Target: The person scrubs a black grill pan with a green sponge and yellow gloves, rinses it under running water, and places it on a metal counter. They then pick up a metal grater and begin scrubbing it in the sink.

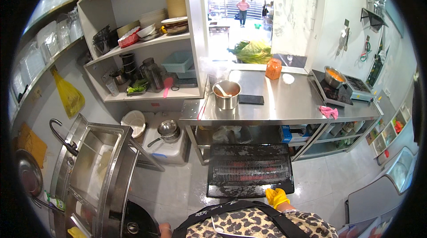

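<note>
My right hand point(277, 198), in a yellow rubber glove, has its fingers closed at the near right edge of a wet black slotted panel point(250, 171). The panel, dotted with water drops, reaches from in front of me to the steel counter's lower shelf. Whether it rests on the floor or is held up, I cannot tell. Only a bare part of my left hand point(165, 229) shows at the bottom edge, beside a round black lid with a knob point(133, 227); its fingers are hidden.
A steel sink point(100, 158) with a black faucet point(63, 138) stands at left. The steel counter point(293, 101) carries a pot with a ladle point(227, 96), an orange-filled jar point(273, 69) and a pan on a cooktop point(334, 76). A grey chair point(373, 198) is right. Someone point(243, 9) stands beyond the window.
</note>
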A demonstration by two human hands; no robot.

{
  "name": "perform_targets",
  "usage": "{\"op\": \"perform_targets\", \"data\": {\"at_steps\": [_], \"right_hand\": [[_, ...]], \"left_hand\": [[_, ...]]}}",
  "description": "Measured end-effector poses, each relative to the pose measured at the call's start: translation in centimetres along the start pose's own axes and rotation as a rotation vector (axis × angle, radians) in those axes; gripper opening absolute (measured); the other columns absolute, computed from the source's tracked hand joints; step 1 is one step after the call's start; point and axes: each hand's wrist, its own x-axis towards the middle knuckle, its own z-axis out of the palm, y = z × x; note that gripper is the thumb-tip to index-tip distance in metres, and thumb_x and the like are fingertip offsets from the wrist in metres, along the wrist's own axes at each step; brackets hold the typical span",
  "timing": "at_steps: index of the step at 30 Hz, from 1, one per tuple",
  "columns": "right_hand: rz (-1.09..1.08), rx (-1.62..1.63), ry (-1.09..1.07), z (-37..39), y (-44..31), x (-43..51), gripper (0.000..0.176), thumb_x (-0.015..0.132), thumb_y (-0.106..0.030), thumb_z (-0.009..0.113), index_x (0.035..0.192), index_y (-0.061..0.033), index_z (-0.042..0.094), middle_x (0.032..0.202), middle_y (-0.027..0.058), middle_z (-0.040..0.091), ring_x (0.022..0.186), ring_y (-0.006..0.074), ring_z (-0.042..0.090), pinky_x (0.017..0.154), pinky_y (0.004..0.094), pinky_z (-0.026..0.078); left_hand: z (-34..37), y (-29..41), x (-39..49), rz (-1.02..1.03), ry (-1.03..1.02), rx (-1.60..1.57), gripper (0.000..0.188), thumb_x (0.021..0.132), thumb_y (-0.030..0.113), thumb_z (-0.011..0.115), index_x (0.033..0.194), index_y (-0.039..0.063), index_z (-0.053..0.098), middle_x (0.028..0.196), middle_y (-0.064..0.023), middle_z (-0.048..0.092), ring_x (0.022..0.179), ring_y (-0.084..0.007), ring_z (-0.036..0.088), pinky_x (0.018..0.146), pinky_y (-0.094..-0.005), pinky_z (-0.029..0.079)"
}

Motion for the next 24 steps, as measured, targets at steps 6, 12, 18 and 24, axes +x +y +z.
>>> {"op": "perform_targets", "data": {"at_steps": [6, 12, 18, 24], "right_hand": [[0.041, 0.011, -0.008, -1.9, -2.5, 0.5, 0.045, 0.09, -0.028, 0.024, 0.112, 0.0042, 0.044, 0.115, 0.0151, 0.051, 0.102, 0.0314, 0.051, 0.085, 0.0388, 0.043], [0.066, -0.003, -0.002, -4.0, -4.2, -0.7, 0.041, 0.088, -0.027, 0.028, 0.112, 0.0023, 0.045, 0.113, 0.0132, 0.052, 0.102, 0.0308, 0.051, 0.083, 0.0382, 0.045], [0.147, -0.33, 0.024, 0.7, -4.3, 1.5, 0.041, 0.088, -0.026, 0.029, 0.112, 0.0022, 0.045, 0.113, 0.0126, 0.052, 0.101, 0.03, 0.052, 0.083, 0.0377, 0.045], [0.231, -0.481, -0.057, 7.5, -1.5, 3.5, 0.04, 0.087, -0.025, 0.031, 0.113, 0.0021, 0.045, 0.113, 0.0121, 0.052, 0.101, 0.0291, 0.052, 0.083, 0.0371, 0.045]], "left_hand": [[0.6, -1.5, -2.3, 0.025, 0.039, -0.018, 0.03, 0.07, 0.009, 0.049, 0.098, 0.004, 0.057, 0.097, -0.0166, 0.058, 0.091, -0.0301, 0.054, 0.076, -0.0355, 0.044], [0.3, -4.3, -5.8, 0.06, 0.126, -0.03, 0.031, 0.07, 0.009, 0.049, 0.099, 0.004, 0.057, 0.099, -0.0168, 0.058, 0.093, -0.0305, 0.054, 0.078, -0.0356, 0.044], [-0.6, -5.1, -9.1, 0.103, 0.383, 0.074, 0.031, 0.069, 0.009, 0.048, 0.099, 0.005, 0.057, 0.1, -0.0169, 0.058, 0.095, -0.0309, 0.054, 0.08, -0.0357, 0.044], [-6.4, -0.3, -12.4, 0.385, 0.505, -0.191, 0.031, 0.072, 0.019, 0.058, 0.1, 0.005, 0.056, 0.095, -0.013, 0.06, 0.09, -0.0259, 0.056, 0.078, -0.0317, 0.043]]}}
